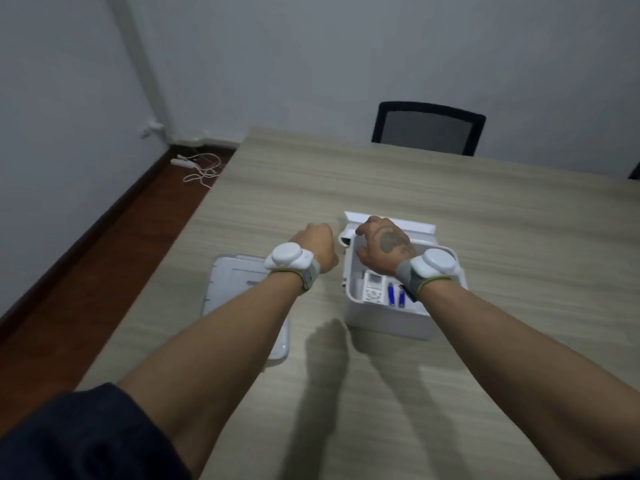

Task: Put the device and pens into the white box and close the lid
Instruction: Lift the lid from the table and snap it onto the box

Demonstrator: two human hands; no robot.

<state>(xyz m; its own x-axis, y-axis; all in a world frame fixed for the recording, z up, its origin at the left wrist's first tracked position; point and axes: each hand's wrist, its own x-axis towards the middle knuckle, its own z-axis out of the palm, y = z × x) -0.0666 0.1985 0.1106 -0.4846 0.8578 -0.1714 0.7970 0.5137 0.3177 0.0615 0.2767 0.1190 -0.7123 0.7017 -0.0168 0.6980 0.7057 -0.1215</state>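
Item: white rectangular plastic box (pixel 388 320), open on table; grey keypad device (pixel 372 287) and blue pens (pixel 396 294) inside. Right hand (pixel 384 245) reaches in, fingers curled, contents unclear; left hand (pixel 317 245) fisted, empty-looking. Next, probably: fetch flat white lid (pixel 235 278), lying left.

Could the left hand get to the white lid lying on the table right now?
Probably yes. The left hand looks free, hovering just beyond the lid, which lies flat under that forearm with nothing on it. The right hand is over the white box.

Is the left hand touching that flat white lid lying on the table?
Apart. The head view shows the left hand raised as a loose fist beside the white box, past the white lid, which lies flat on the table under the forearm.
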